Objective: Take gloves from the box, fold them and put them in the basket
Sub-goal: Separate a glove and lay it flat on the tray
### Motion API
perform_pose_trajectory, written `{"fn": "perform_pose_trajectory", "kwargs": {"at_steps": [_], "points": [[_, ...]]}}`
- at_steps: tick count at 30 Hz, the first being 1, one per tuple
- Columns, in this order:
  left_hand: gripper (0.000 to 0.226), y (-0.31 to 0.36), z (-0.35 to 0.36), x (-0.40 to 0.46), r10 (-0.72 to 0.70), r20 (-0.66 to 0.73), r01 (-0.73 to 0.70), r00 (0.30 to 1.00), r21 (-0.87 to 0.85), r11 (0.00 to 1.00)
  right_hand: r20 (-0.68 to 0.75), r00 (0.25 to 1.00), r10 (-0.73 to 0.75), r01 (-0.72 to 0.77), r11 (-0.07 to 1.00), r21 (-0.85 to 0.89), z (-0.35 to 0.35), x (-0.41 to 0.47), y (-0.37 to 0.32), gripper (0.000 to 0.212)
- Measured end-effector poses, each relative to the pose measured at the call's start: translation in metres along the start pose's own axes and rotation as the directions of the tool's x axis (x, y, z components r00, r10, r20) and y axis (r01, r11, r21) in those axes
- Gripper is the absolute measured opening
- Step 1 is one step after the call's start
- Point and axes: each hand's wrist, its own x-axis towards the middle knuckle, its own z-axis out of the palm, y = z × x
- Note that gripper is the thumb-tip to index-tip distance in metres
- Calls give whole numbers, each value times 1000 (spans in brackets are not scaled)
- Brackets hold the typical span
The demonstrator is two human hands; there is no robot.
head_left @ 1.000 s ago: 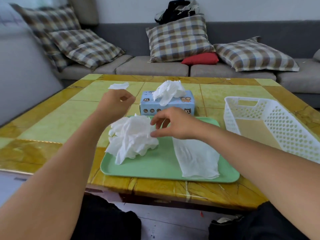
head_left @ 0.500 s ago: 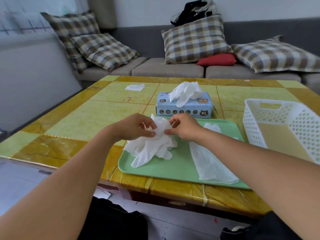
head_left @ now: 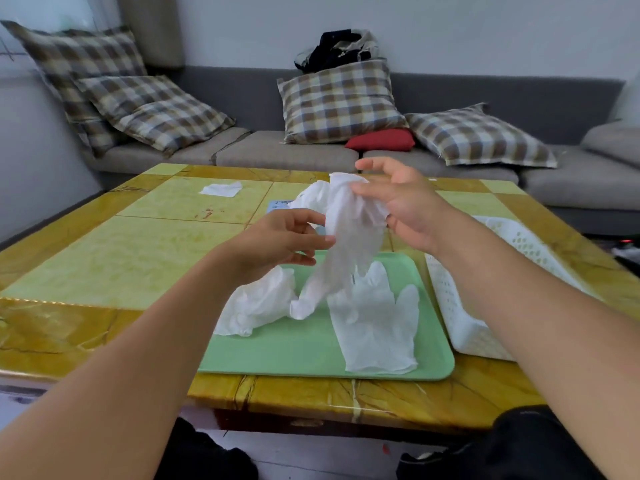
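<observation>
Your hands hold one white glove (head_left: 346,233) up above the green tray (head_left: 304,351): the right hand (head_left: 405,206) pinches its upper end, the left hand (head_left: 280,242) pinches its near edge lower down. Its long axis hangs nearly upright, the lower tip trailing onto the tray between a crumpled pile of gloves (head_left: 258,306) and a flat glove (head_left: 377,323). The basket (head_left: 457,323) lies to the right, nearer your right hand.

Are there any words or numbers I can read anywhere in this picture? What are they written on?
None can be read.
The blue glove box shows only a corner behind the held glove; its small dark print is too blurred to read.
The tray, basket and table show no writing.
</observation>
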Motion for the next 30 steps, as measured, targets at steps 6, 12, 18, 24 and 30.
{"fn": "perform_pose_trajectory", "kwargs": {"at_steps": [6,12,18,24,30], "points": [[16,15,39,9,130,38,-133,991,101,986,83,996,-14,23,994,-109,-20,-19,-2,32],[28,20,53,19,116,-192,-139,974,-109,984,60,983,176,-160,965,-206,-35,-29,-2,45],[19,24,49,17,74,-166,-107,983,-200,974,221,918,330,-319,944,-85,-44,-33,1,44],[23,30,49,7,52,-119,-85,992,-285,955,273,915,298,-304,952,-21,-47,-36,-5,43],[16,8,50,30,-32,-305,28,952,-18,999,55,931,361,-342,915,-215,-55,-23,27,15]]}}
